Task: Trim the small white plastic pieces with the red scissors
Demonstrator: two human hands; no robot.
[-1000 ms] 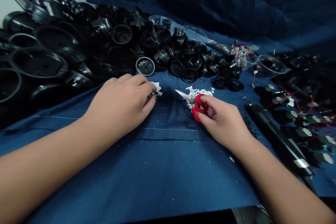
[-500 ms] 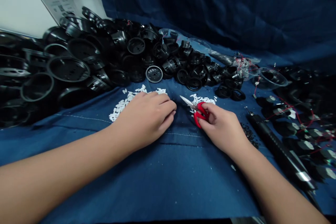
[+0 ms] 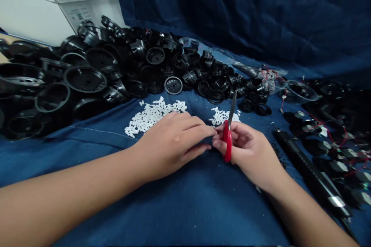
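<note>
My right hand point(image 3: 246, 144) is closed on red-handled scissors point(image 3: 228, 142), whose blades point up and away from me. My left hand point(image 3: 179, 139) is beside it, its fingertips meeting the right fingertips. Its fingers are bent together, and anything between them is too small or hidden to make out. Beyond the left hand lies a heap of small white plastic pieces point(image 3: 152, 114). A smaller heap of white pieces point(image 3: 222, 115) sits just behind the scissors. Blue cloth point(image 3: 174, 208) covers the surface under both hands.
Black round plastic housings point(image 3: 84, 79) are piled along the left and back. On the right lies a black electric screwdriver point(image 3: 313, 173), with small black screws point(image 3: 278, 152) near it. Motors with red wires point(image 3: 333, 148) crowd the far right. Clear plastic bowls point(image 3: 301, 90) stand behind.
My left hand has moved right to meet the right hand's fingertips. The scissors have turned from pointing left to pointing upward. The view has shifted slightly.
</note>
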